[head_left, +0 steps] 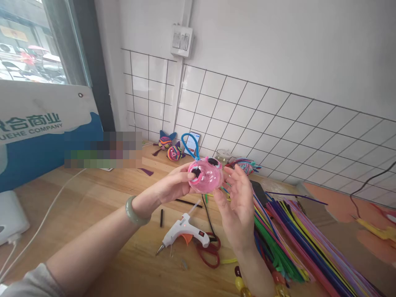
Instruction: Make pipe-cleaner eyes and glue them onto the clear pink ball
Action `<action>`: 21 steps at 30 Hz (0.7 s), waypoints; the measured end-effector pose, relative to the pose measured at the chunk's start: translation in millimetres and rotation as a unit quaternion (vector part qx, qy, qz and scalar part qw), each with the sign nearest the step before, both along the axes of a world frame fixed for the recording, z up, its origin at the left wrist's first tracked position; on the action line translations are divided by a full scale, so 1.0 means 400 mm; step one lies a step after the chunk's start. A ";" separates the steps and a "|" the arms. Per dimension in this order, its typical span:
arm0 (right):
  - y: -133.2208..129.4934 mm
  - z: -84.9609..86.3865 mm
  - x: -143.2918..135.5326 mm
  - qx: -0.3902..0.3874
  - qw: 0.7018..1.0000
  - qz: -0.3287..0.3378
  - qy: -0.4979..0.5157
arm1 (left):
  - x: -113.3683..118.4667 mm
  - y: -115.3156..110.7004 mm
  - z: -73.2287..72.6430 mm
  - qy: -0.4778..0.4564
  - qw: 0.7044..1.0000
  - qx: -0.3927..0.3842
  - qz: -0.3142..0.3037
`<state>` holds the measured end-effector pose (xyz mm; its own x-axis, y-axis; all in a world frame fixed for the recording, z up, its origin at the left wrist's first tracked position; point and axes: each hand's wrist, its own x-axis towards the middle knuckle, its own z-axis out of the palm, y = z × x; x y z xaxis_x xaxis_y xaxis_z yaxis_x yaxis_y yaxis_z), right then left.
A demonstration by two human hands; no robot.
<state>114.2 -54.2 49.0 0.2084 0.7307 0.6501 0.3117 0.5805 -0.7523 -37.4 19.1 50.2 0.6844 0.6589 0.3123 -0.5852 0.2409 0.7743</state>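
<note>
My left hand pinches a clear pink ball at its left side, the thumb pressed on one of two black eye patches ringed with pink pipe cleaner. A blue pipe-cleaner loop rises from the ball's top. My right hand stands at the ball's right side with fingers spread and curved; whether its fingertips touch the ball I cannot tell. Below the ball lie a white glue gun with an orange trigger and red-handled scissors, partly under the gun.
Bundled coloured pipe cleaners cover the right of the wooden table. Against the tiled wall are two striped figures, a phone, a glass jar and a multicoloured piece. At left, a white cable runs to a white device.
</note>
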 end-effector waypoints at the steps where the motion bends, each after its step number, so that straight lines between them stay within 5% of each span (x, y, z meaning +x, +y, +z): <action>1: -0.001 0.001 0.001 0.010 1.000 -0.007 -0.027 | -0.002 0.002 -0.003 0.005 1.000 0.002 -0.011; 11: 0.002 -0.001 0.000 0.145 0.954 -0.103 -0.243 | -0.018 0.021 -0.011 0.032 0.998 0.047 -0.022; 21: 0.003 -0.007 -0.005 0.110 0.964 -0.086 -0.228 | -0.049 0.042 -0.004 0.081 0.994 0.076 -0.004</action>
